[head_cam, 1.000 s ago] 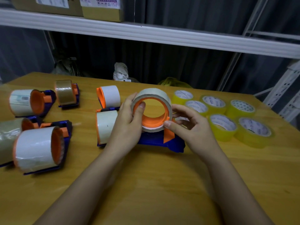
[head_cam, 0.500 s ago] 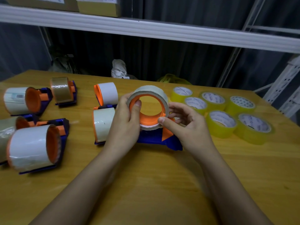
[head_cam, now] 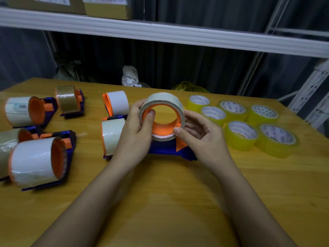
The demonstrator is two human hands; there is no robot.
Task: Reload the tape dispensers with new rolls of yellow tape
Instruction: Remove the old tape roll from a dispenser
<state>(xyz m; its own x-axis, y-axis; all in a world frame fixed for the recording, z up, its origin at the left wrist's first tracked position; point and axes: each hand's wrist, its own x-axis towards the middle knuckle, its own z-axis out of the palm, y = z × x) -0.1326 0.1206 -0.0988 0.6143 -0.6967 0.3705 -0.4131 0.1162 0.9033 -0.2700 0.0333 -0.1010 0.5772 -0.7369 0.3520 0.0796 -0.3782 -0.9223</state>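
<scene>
Still both hands on the roll, unmoved.

Honestly nothing here is readable. The yellow tape rolls on the desk have printed white cores with some repeating pattern or logo, but it's way too small and blurry to make out. Same deal with the white shipping labels on the cardboard boxes up on the shelf and the little sticker on the far-left dispenser roll: there's print, just no legible words or numbers.
</scene>
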